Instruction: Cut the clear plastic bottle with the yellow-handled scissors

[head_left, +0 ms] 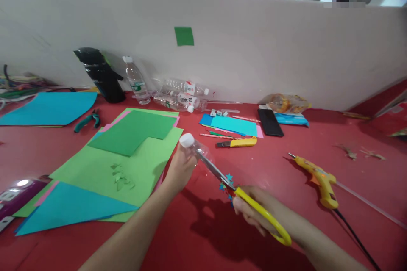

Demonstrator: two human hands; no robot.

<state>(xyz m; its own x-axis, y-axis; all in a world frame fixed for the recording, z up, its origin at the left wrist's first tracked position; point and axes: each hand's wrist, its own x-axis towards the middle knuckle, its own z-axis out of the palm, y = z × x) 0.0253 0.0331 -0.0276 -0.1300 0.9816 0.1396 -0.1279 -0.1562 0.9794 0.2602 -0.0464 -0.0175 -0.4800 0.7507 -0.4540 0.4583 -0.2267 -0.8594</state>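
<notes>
- Here, a clear capped bottle piece (pixel 188 140) is pinched in the fingers of the left hand (pixel 180 170), just right of the light-green paper (pixel 160 156).
- Yellow-handled scissors (pixel 254 206) are gripped by the right hand (pixel 266 199), farther right.
- Their blades (pixel 216 170) are best kept clear of the left hand.

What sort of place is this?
Probably a craft workspace: a glue gun and green paper lie on the red table, and the right hand holds yellow-handled scissors.

Label (pixel 187 100) on a lying btl (pixel 201 104) reads "开水" (txt on upright btl (pixel 136 80) too sm. to tell).
</notes>
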